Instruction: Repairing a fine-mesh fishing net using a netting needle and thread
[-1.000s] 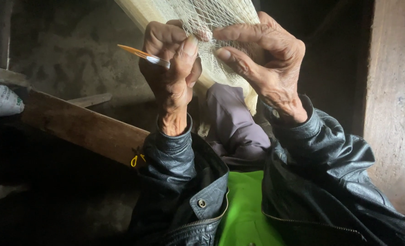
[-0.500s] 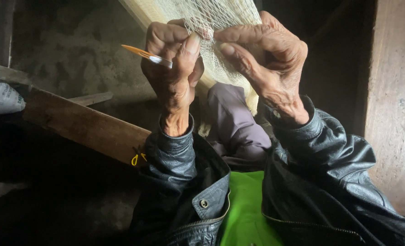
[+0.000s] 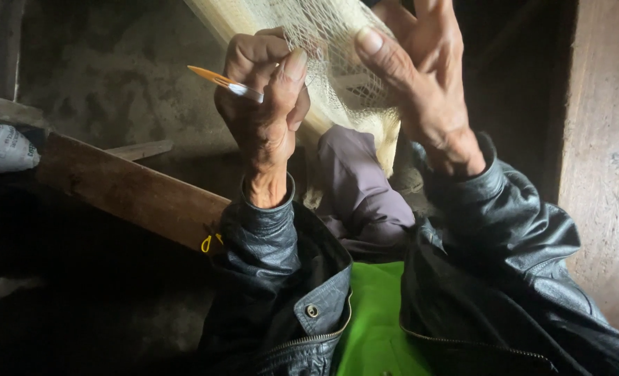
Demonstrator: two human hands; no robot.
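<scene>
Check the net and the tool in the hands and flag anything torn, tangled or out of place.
Nothing stands out. The left hand grips the orange netting needle; the right hand spreads the pale net, whose visible mesh shows no tear.

Dim room, wooden beam (image 3: 132, 189), rough wall (image 3: 107, 76)

The net (image 3: 330, 63) hangs between both hands, the plank (image 3: 128, 188) lower left, the post (image 3: 605, 160) right.
</scene>
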